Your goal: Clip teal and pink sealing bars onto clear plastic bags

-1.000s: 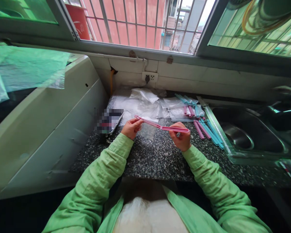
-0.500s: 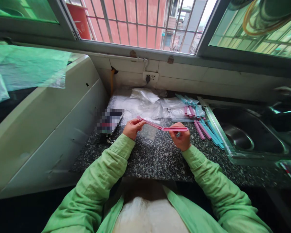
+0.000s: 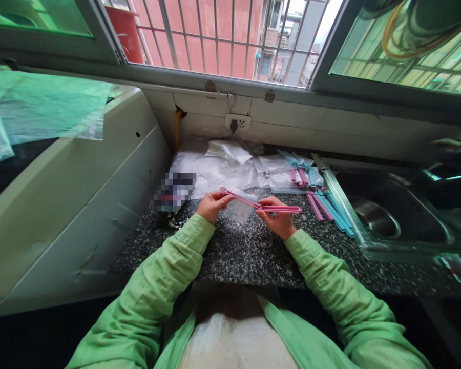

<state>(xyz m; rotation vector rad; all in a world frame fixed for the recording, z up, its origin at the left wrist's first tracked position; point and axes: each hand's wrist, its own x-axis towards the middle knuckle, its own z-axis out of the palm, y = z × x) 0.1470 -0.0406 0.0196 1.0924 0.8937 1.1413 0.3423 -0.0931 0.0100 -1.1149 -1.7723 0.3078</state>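
Two bare hands hold one long, thin, pink plastic stick [image 3: 278, 209] up over the middle of the speckled black-and-white stone worktop [image 3: 249, 259]. The stick has a bend near its middle. The left hand [image 3: 212, 206] pinches it close to its left end, with thumb and fingers pressed together on it. The right hand [image 3: 277, 219] pinches it just by the bend, and the right part sticks out past that hand.

A small, clear, crinkly plastic bag [image 3: 238, 211] lies below the stick, between the hands. Behind it, a big heap of see-through plastic bags [image 3: 200, 164] covers the worktop toward its back edge. A flat thing with a blurred-out front [image 3: 174, 192] sits near the left edge, close to the left hand. I cannot tell what it is.

To the right of the right hand, loose pink and blue plastic sticks [image 3: 334, 211] lie side by side, up against the rim of a dark metal sink [image 3: 411, 205]. The sink fills much of the right side, so there is little room there. A small, flat packet [image 3: 459, 268] lies near the front right corner. A tall, cream-white machine [image 3: 100, 205] stands like a wall along the left edge.
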